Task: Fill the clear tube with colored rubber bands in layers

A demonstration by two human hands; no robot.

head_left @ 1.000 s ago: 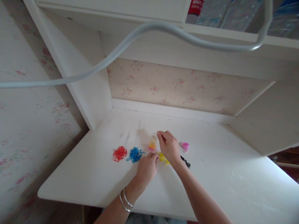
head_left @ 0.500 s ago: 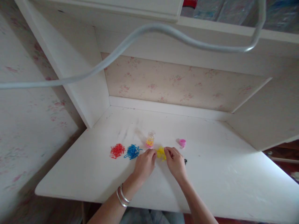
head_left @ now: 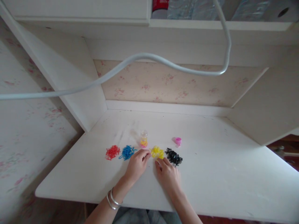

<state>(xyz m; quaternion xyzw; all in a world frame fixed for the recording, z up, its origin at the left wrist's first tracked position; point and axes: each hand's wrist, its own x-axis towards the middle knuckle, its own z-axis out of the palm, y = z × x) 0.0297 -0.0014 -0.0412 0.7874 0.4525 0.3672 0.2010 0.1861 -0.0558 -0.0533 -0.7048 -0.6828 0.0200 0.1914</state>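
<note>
Rt. hand (head_left: 169, 174) was shifted twd. table's front since prev. frame; black pile (head_left: 173, 156) left uncovered. Fingers part-curled; hold (if any) not discernible. Lt. hand (head_left: 137, 163): fingertips almost together by yellow pile (head_left: 157, 152), contents likewise unclear. Latter was heaped betw. blue pile (head_left: 127, 152) & black; clear jar (head_left: 144, 137) was stood beyond.

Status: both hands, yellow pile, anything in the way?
Left hand beside yellow pile, right hand at its near side; grips unclear. Pile loose between blue pile and black pile. Clear jar stands beyond, not between hands and pile.
</note>
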